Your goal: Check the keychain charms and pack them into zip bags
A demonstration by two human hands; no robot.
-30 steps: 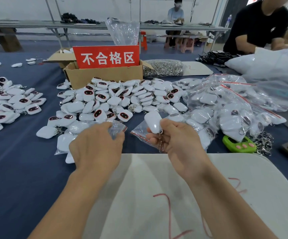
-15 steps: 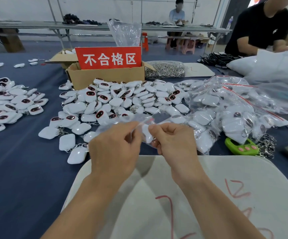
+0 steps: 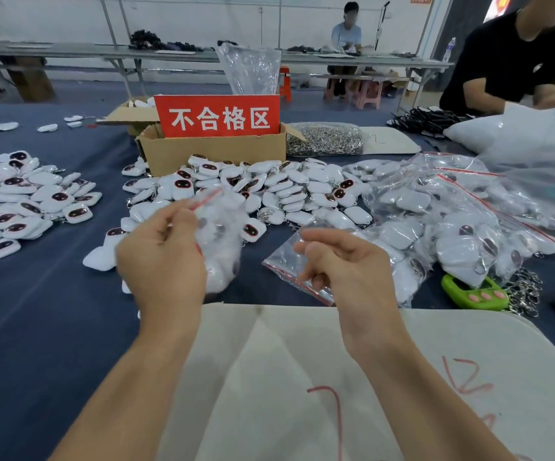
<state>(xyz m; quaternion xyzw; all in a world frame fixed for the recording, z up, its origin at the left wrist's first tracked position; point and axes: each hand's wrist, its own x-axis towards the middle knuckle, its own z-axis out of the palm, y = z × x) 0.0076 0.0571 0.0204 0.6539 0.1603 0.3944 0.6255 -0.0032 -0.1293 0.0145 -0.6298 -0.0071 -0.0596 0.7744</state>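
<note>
Right hand (image 3: 346,271) now off zip bag (image 3: 223,241)

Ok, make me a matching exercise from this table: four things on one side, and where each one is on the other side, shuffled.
Things
1. cardboard box
2. green gadget
3. bag of metal rings
4. zip bag with a charm

Places
a. pinched and held up by the left hand
b. behind the loose charm pile, carrying a red sign
c. on the right, at the near edge of the heap of packed bags
d. just right of the box, on the far side

Pairs: 1-b, 2-c, 3-d, 4-a
</note>
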